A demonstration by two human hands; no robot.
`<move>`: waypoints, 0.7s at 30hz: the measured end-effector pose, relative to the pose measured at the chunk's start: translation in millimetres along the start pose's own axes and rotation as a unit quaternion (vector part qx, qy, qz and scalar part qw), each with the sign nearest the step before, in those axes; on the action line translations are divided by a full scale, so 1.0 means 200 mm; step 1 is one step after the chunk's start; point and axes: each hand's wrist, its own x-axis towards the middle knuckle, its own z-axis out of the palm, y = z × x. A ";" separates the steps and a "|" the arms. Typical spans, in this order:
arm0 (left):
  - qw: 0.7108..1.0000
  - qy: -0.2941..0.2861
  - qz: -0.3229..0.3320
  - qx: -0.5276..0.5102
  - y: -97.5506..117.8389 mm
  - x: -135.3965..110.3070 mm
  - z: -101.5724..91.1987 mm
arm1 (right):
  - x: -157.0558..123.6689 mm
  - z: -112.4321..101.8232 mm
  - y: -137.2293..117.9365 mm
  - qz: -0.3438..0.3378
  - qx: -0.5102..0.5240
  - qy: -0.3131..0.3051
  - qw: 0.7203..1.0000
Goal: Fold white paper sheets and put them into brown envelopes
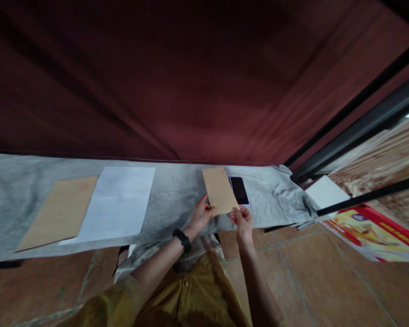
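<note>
A small tan envelope (pixel 220 190) is held up at its near edge, tilted above the grey cloth. My left hand (pixel 202 212) pinches its lower left corner between thumb and fingers. At the lower right corner, my right hand (pixel 242 219) grips the same envelope with its fingertips. Just right of it lies a dark-screened phone (pixel 239 190), flat on the cloth. To the left, white paper sheets (pixel 119 202) lie partly beside and under a larger tan envelope (pixel 61 209).
A grey cloth (pixel 172 195) covers the narrow table. Behind it hangs a dark red curtain (pixel 191 91). Black frame bars (pixel 371 195) stand at the right, near a red and yellow box (pixel 375 231) and a white sheet (pixel 327 190). Brown floor tiles (pixel 300 268) show below.
</note>
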 end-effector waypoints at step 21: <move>0.988 0.024 0.067 0.140 -0.11 0.00 0.02 | 0.09 -0.06 0.15 0.006 -0.004 0.014 1.000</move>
